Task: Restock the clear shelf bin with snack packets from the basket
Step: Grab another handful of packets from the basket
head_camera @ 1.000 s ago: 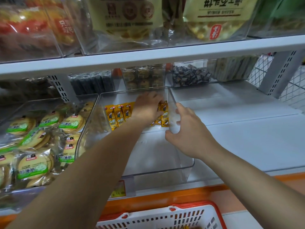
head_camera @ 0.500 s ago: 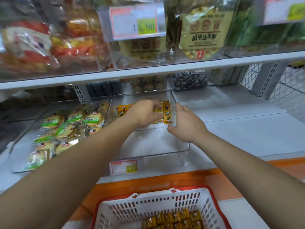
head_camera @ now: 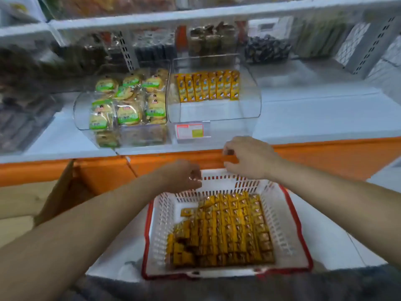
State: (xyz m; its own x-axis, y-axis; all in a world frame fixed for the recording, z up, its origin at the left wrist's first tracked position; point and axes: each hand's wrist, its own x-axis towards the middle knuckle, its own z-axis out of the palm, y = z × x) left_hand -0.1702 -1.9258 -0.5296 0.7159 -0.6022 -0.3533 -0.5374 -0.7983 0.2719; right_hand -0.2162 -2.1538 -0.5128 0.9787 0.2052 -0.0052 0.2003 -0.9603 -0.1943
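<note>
Shelf bin (head_camera: pixel 249 103) alone now; left hand (head_camera: pixel 181 175), right hand (head_camera: pixel 249 158) back over basket (head_camera: pixel 282 216).

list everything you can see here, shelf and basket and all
clear plastic shelf bin: one, transparent, middle of shelf
upright yellow snack packets: about eight, one row at that bin's back
red-and-yellow price tag: one, on the bin's front
round green-labelled biscuit packs: many, in the clear bin left of it
white plastic basket with red rim: one, below the shelf
yellow snack packets in basket: many, stacked rows
left hand: one, fingers curled, over basket's far rim
right hand: one, fingers bent, just beyond that rim
</note>
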